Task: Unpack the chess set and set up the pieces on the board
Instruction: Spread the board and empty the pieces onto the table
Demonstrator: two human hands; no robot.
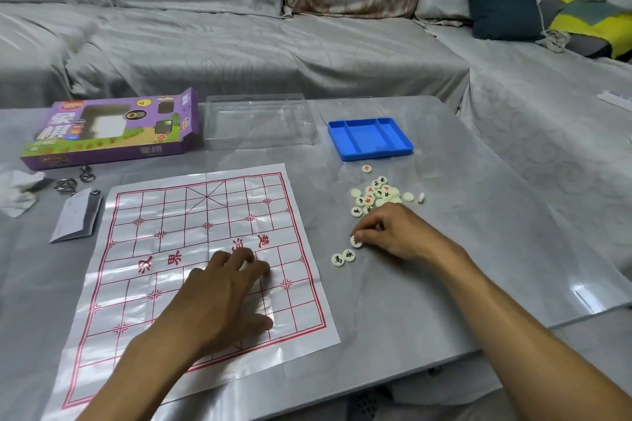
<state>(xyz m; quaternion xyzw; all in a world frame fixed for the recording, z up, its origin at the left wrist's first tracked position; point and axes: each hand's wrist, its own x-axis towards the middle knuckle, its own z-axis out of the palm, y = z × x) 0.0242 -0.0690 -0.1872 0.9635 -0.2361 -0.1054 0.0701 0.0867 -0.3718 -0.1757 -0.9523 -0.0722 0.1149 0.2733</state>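
A thin plastic board sheet [164,236] with a red grid lies flat on the grey table, no pieces on it. My left hand [219,297] rests palm down on its near right part, fingers spread. To the right of the sheet sits a heap of small white round pieces [378,195] with red and black characters. My right hand [393,232] is just in front of the heap, fingertips pinched on one white piece [355,242] that touches the table. Two black-marked pieces [343,257] lie side by side below it. A single red-marked piece [367,168] lies apart behind the heap.
The empty blue tray [369,138] stands behind the heap, a clear plastic lid [260,123] to its left, then the purple box [113,130]. A folded leaflet [77,215], metal rings [66,185] and crumpled tissue [18,191] lie left of the sheet. A grey-covered sofa runs behind.
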